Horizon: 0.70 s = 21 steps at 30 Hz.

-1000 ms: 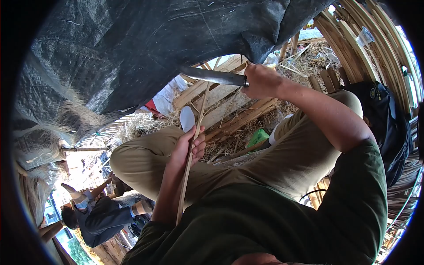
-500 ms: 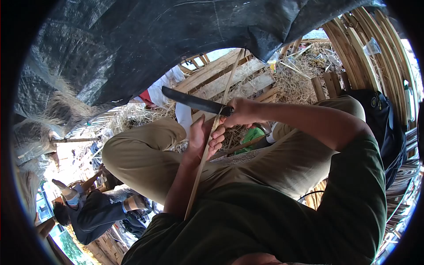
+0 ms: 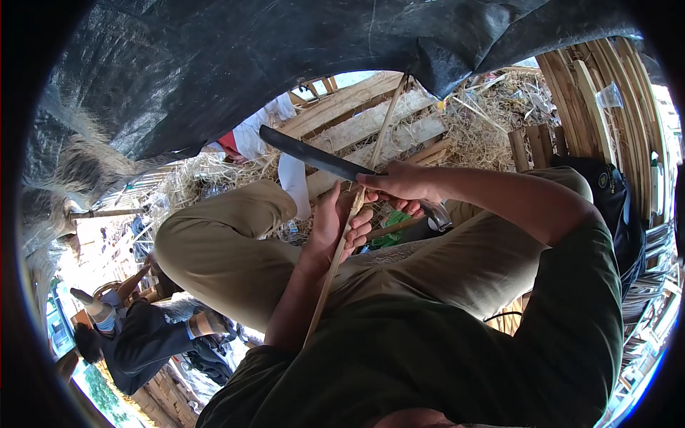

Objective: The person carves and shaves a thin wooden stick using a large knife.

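Near the middle of the head view, my right hand (image 3: pixel 405 184) grips a machete (image 3: pixel 314 157) by its handle, whose curved end shows below my fingers. The dark blade points up and left and lies against a long, thin strip of bamboo or wood (image 3: pixel 330 282). My left hand (image 3: pixel 342 227) is wrapped round this strip just below the blade. From near my left forearm the strip runs upward, crosses behind the blade and reaches the edge of the tarp. Where blade and strip meet is partly hidden by my right hand.
A black tarp (image 3: pixel 214 64) hangs low overhead. Wooden planks (image 3: pixel 357 103) and straw-like shavings (image 3: pixel 485 132) lie beyond my crossed legs. Slats (image 3: pixel 581 103) and a black bag (image 3: pixel 603 192) are at the right. Another person (image 3: pixel 143 342) sits at the lower left.
My right hand has shifted a little to the right, and more of the machete's handle shows. My left hand keeps its hold on the strip. The view has moved slightly.
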### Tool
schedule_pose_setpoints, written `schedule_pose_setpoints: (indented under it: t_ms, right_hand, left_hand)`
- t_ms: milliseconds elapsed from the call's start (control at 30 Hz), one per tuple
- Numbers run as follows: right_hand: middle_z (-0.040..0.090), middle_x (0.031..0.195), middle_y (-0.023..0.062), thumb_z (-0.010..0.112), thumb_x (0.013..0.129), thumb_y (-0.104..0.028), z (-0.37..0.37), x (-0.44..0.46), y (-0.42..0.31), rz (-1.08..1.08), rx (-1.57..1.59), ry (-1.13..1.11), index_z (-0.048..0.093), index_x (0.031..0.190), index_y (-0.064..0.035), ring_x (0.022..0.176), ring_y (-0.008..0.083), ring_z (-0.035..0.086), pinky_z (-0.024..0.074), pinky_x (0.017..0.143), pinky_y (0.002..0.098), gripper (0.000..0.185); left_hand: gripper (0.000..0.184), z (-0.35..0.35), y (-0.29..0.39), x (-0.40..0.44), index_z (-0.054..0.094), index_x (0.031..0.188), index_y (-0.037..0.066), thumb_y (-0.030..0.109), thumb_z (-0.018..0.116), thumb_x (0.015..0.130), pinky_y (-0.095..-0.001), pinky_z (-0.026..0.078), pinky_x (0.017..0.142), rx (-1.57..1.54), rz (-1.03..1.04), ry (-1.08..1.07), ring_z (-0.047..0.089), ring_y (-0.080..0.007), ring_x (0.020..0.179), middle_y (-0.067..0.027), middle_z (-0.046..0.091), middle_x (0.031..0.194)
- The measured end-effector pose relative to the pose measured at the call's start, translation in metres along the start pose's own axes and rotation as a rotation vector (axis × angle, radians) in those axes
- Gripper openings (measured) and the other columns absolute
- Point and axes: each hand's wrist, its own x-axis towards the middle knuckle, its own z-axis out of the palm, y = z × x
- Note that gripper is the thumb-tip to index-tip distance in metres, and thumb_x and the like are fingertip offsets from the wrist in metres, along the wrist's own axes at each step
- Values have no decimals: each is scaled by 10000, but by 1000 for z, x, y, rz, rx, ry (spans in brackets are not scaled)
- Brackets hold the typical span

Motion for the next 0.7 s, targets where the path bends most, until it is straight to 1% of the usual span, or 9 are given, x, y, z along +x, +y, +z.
schedule_pose_setpoints:
  t_ms: [33, 133, 233, 333, 433, 533, 567, 667, 700]
  right_hand:
    - [362, 573, -56, 495, 946, -676, -3, 1, 1, 7, 37, -58, 619, 929, -109, 404, 82, 340, 310, 390, 266, 580]
    - [328, 575, -75, 466, 926, -732, -5, 1, 3, 91, 226, -205, 578, 888, -140, 412, 51, 298, 274, 402, 232, 604]
    - [311, 573, -82, 446, 904, -775, -6, 1, 6, 99, 317, -309, 561, 902, -166, 417, 31, 278, 252, 400, 219, 619]
    - [319, 562, -82, 454, 906, -767, -8, 5, 15, 73, 423, -425, 562, 933, -169, 396, 33, 284, 260, 375, 217, 609]
    - [321, 536, -81, 453, 909, -761, -8, 9, 24, 35, 516, -522, 563, 956, -166, 367, 32, 296, 270, 340, 224, 606]
    - [318, 510, -79, 447, 915, -755, -6, 7, 26, 29, 574, -580, 557, 956, -161, 349, 35, 313, 282, 318, 230, 605]
    - [314, 497, -81, 426, 922, -756, -6, 5, 25, 43, 559, -576, 538, 862, -160, 348, 37, 314, 277, 315, 231, 609]
    - [322, 496, -79, 406, 932, -751, -3, 2, 28, 24, 599, -682, 485, 748, -160, 346, 37, 310, 269, 311, 229, 624]
    - [326, 493, -75, 383, 943, -746, 1, -5, 24, 52, 599, -600, 436, 684, -160, 345, 38, 308, 255, 304, 230, 643]
  left_hand:
    - [670, 1, 1, 0, 516, 1149, 30, 600, 185, 1029, -234, 321, 328, 2, -2, 3, 362, -88, 399, 33, 388, 585]
    - [645, 0, 1, 0, 540, 1086, 60, 624, 235, 1023, -228, 284, 343, -13, -15, 28, 345, -84, 387, 38, 385, 571]
    - [601, 2, 3, 1, 534, 1044, 79, 612, 257, 1026, -230, 272, 341, -2, -36, 47, 338, -80, 379, 44, 371, 551]
    - [551, 2, 4, 3, 546, 978, 89, 552, 256, 1043, -226, 299, 295, -24, -42, 37, 346, -88, 340, 32, 393, 529]
    - [507, 1, 5, 6, 494, 945, 112, 555, 269, 1046, -224, 276, 312, 47, -69, 67, 309, -77, 354, 41, 369, 523]
    - [462, 3, 6, 7, 484, 930, 115, 506, 274, 1060, -220, 279, 292, 39, -113, 117, 317, -75, 346, 35, 379, 518]
    - [432, 8, 7, 7, 517, 880, 107, 488, 393, 1041, -219, 286, 265, 17, -95, 155, 341, -74, 312, 37, 396, 500]
    - [360, 2, 8, 13, 505, 874, 110, 422, 433, 1038, -221, 286, 265, 12, -152, 132, 350, -72, 312, 44, 400, 494]
    - [332, 2, 12, 11, 510, 885, 112, 399, 437, 1036, -221, 289, 268, 1, -178, 139, 353, -71, 315, 47, 406, 498]
